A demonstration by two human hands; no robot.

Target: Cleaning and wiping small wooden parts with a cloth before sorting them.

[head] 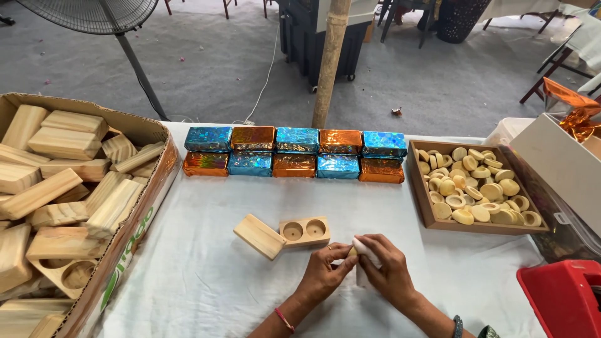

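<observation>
We hold a small white piece (365, 248) w/ both hands, left hand (325, 270) & right hand (389, 269) pinched on it, just below the wood block w/ 2 holes (305, 231), prob. to keep it steady.

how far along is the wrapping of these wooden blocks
Done: ten foil-wrapped blocks, blue and orange, stacked in two rows at the back of the white-clothed table. In hand: the left hand and right hand meet on a small white piece, beside an open wooden block with two round hollows and its flat wooden lid. Left: a cardboard box of bare wooden blocks and a wooden tray of pale round discs.
</observation>
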